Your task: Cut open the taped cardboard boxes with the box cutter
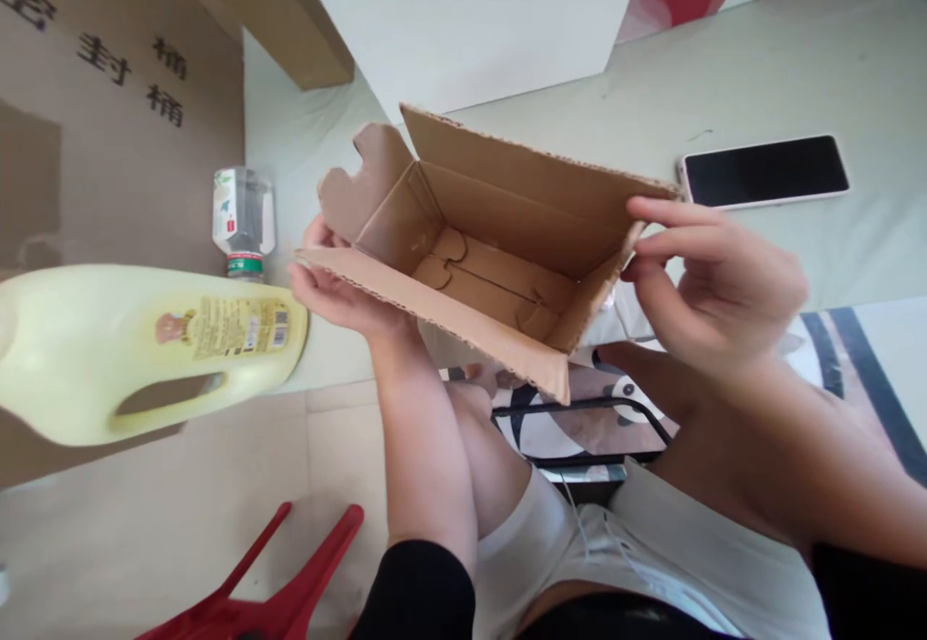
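Two hands are seen on one open cardboard box, which is held up at the near edge of the worktop. Its left end is clamped in the left hand, some fingers being hidden behind the flaps; its right corner is pinched between the thumb and fingers of the right hand. The box's outer underside is hidden. To the left, a pale yellow plastic jug is cut off by the frame, and the neck of a clear plastic bottle is partly covered by it. Beyond the right hand, the smartphone is surrounded by open worktop. Farther back, a white panel and a large printed carton are cropped.
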The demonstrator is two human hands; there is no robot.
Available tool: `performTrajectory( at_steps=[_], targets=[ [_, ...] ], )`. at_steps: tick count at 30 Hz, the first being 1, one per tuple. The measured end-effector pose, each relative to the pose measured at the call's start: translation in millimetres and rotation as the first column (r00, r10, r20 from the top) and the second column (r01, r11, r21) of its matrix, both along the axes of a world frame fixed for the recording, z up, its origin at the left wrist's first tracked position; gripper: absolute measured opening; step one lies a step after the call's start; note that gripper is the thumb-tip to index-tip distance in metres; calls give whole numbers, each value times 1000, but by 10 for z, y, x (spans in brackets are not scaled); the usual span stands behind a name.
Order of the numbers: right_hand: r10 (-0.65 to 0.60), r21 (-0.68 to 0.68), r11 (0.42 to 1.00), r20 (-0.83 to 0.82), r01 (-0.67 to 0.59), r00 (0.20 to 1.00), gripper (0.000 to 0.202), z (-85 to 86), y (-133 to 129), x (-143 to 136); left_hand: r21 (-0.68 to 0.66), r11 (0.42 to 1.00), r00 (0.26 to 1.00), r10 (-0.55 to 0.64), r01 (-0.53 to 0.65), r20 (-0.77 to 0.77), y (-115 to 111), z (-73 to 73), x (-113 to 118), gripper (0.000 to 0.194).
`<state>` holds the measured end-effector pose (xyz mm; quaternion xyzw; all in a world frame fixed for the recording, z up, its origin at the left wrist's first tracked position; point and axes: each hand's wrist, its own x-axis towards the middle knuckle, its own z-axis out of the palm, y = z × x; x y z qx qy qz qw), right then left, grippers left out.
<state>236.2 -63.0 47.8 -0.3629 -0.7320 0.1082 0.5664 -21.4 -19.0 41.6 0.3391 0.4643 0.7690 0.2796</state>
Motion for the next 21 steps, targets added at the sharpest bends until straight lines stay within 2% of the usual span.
performTrajectory(
  at_steps=[3,5,8,10,12,13,15,17,19,21],
  targets=[
    [7,-17,1000,76,-5,997,26,-120,21,58,136,990,1000,-23,23,-6,-24,-9,132,62],
    [28,-17,1000,100,-26,995,25,-175,25,100,158,987,992,-9,29,-125,-32,-50,162,63],
    [-42,7,999,121,41,992,22,-231,16,153,192,981,968,57,-9,-245,-18,-136,145,49],
    [-137,38,990,111,134,984,19,-257,8,177,185,983,967,51,-4,-250,-2,-188,121,40],
    [-149,3,989,93,149,984,24,-284,2,188,144,990,972,34,0,-234,12,-226,105,35],
    [-102,-32,994,68,105,992,30,-300,0,188,118,993,973,23,4,-228,17,-239,101,34],
    [69,-86,994,-50,-73,996,47,-335,-5,181,90,996,975,9,11,-224,28,-253,99,37],
    [219,-82,968,-180,-237,959,65,-361,-13,170,105,994,971,10,16,-239,38,-257,99,41],
    [266,-90,953,-200,-288,943,69,-365,-25,165,124,992,955,26,11,-294,43,-261,93,44],
    [240,-136,958,-100,-252,966,55,-351,-38,169,92,996,923,41,-6,-384,43,-277,67,48]
  ],
)
